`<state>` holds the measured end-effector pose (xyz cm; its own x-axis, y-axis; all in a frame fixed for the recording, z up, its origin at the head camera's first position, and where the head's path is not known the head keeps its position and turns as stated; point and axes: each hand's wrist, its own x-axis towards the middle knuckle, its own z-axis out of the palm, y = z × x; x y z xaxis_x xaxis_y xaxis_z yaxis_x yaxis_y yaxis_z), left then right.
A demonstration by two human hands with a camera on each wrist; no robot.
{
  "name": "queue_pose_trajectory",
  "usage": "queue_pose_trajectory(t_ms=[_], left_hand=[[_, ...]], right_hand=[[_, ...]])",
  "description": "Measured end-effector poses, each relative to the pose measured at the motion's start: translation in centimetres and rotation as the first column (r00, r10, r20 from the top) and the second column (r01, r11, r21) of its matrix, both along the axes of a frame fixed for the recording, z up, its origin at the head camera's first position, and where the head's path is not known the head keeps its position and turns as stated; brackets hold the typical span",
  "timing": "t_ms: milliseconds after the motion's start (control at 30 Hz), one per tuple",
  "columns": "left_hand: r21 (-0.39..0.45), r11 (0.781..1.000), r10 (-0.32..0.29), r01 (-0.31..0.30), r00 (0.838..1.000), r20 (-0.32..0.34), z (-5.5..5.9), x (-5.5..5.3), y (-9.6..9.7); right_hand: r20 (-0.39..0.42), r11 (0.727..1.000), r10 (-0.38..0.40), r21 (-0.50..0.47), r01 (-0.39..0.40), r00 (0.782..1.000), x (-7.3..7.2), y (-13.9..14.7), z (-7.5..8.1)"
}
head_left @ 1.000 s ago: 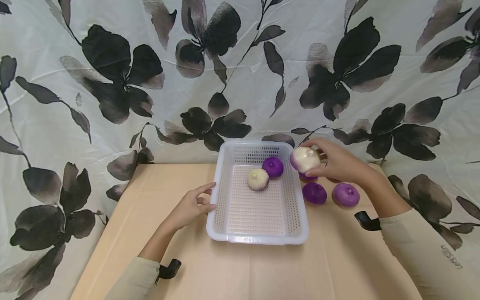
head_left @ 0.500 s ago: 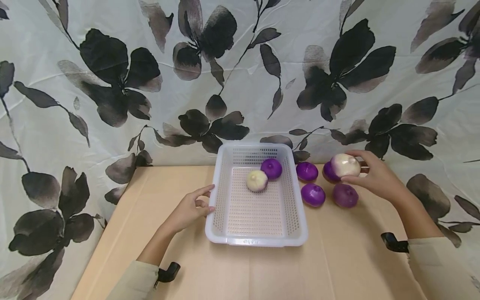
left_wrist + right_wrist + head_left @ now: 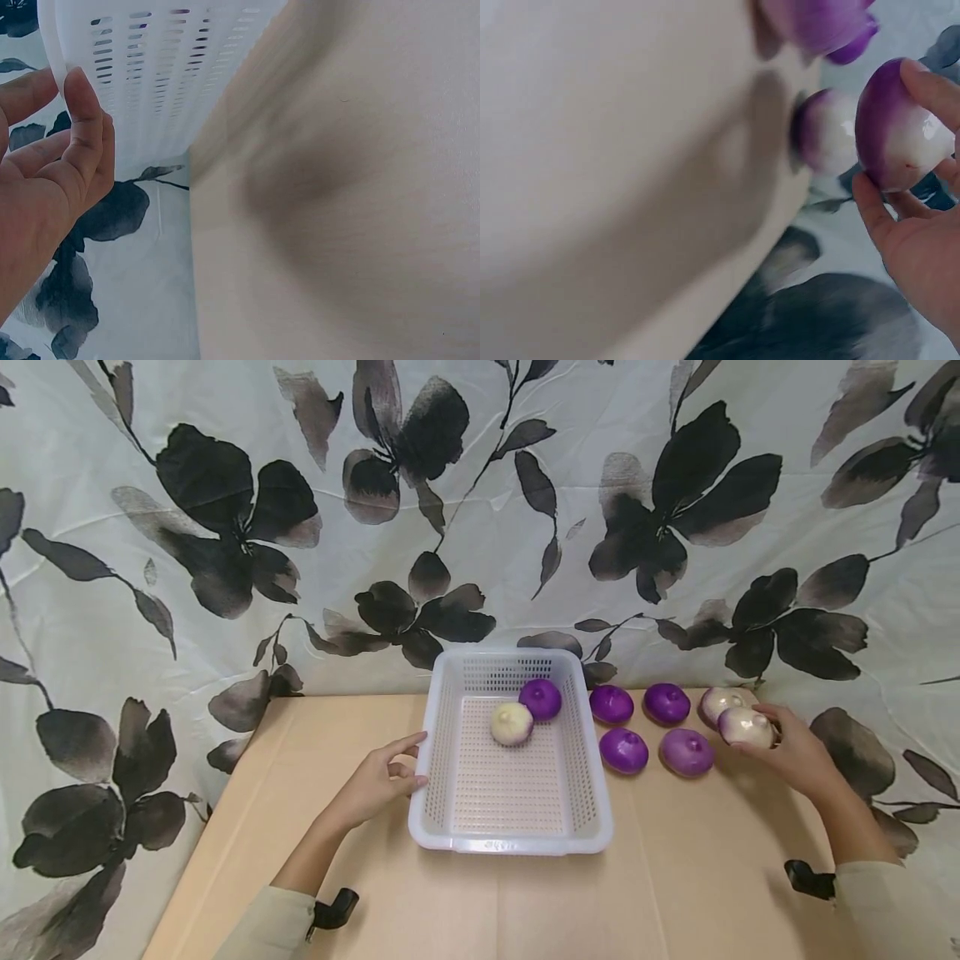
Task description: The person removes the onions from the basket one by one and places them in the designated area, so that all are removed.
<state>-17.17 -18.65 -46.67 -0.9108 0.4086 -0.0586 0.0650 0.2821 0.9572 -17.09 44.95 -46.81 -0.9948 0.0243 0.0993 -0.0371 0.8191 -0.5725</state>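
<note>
My left hand, left of centre in the frame, pinches the rim of the white perforated plastic basket mid-frame. Inside it: a round pale bulb with a purple edge, just beside a round purple bulb. Right of the basket: four glossy purple bulbs in two rows on the tan tabletop. Next, a round white-and-purple bulb. Partly overlapping it in view, at frame right: the glossy white-topped, purple-sided bulb gripped in my right hand, digits on opposite sides. Can't tell if those two touch. My read: light, firm, smooth enough to slip; best held by fingertips spread round its widest part. Basket looks light, might slide; rim's the grip point.
</note>
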Motion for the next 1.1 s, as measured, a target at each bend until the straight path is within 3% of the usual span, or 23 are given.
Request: queue_pose_trajectory(t_ms=[167, 267, 533, 800, 1100], left_hand=[[0.004, 1.0, 0.002, -0.002, 1.0, 0.005, 0.0, 0.0, 0.0], [0.005, 1.0, -0.002, 0.001, 1.0, 0.013, -0.1, 0.0, 0.0], [0.003, 1.0, 0.0, 0.0, 1.0, 0.019, 0.0, 0.1, -0.1], [0.005, 1.0, -0.001, 0.001, 1.0, 0.017, 0.2, 0.2, -0.1], [0.003, 1.0, -0.001, 0.001, 1.0, 0.023, 0.1, 0.1, 0.0]], right_hand=[[0.126, 0.998, -0.066, 0.03, 0.062, 0.99, 0.7, 1.4, -1.9], [0.161, 0.997, -0.079, 0.036, 0.074, 0.984, 1.0, 1.8, -2.7], [0.156, 0.998, -0.06, 0.046, 0.053, 0.986, 0.8, 2.1, -4.1], [0.216, 0.998, -0.068, 0.024, 0.064, 0.974, 0.7, 2.1, -4.4], [0.201, 0.998, -0.061, 0.02, 0.058, 0.978, 0.6, 2.4, -5.1]])
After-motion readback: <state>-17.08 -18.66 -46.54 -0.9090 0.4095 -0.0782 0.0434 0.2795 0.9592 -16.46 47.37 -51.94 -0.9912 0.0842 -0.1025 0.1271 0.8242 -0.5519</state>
